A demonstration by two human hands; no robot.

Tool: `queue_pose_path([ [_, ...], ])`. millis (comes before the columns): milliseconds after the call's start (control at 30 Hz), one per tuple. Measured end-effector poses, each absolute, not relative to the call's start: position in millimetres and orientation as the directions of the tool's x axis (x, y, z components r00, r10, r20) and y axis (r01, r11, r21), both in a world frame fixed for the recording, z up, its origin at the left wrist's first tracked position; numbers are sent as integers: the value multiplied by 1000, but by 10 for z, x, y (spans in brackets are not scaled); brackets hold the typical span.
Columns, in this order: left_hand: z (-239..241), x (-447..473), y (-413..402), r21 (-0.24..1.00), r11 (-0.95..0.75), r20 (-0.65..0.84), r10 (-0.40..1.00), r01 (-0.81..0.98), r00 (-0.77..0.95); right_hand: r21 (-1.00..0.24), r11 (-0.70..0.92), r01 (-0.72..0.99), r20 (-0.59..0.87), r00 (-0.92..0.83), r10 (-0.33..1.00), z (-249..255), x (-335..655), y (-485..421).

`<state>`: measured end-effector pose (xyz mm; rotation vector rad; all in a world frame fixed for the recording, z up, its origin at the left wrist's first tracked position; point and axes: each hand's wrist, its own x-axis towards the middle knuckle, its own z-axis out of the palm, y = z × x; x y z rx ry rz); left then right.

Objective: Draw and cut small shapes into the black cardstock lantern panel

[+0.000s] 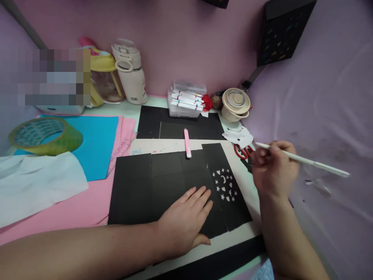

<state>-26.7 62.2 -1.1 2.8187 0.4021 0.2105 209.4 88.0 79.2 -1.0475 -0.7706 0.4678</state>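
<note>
My left hand [185, 221] lies flat with fingers stretched out on a sheet of black paper [140, 186], pressing it down. To its right the black paper has small star, heart and moon shapes [224, 184] cut out of it. My right hand [272, 169] is raised above the table's right edge, fingers pinched on a thin white pen-like tool [305, 160] that points left toward red-handled scissors [243, 151]. A pink craft knife [187, 143] lies above the black paper.
Blue paper [96, 144] and pink paper [72, 208] lie at left with a green tape roll [43, 136] and white tissue [35, 182]. At the back stand a marker box [186, 101], a white bottle [131, 74], a yellow-lidded cup [103, 77], a cream container [236, 103]. A purple cloth [329, 116] covers the right.
</note>
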Motion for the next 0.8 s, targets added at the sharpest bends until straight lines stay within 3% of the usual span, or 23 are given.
queue_pose_path([
  [100,-13,-265,633,315,-915,84,293,253,952,-868,487,92,418,663,621,913,2214,845],
  [200,4,-254,646,330,-909,60,291,256,955,-880,457,129,428,632,646,855,2210,788],
  [300,32,-246,650,322,-910,49,292,261,955,-928,361,89,344,573,744,665,2085,733],
  [433,50,-251,644,308,-916,61,288,257,956,-988,95,121,134,381,915,424,1874,658],
  [633,25,-258,643,318,-913,96,300,256,949,-971,73,227,151,349,925,384,1858,684],
  [800,24,-262,647,302,-919,98,295,254,950,-950,-45,309,53,301,952,229,1891,749],
])
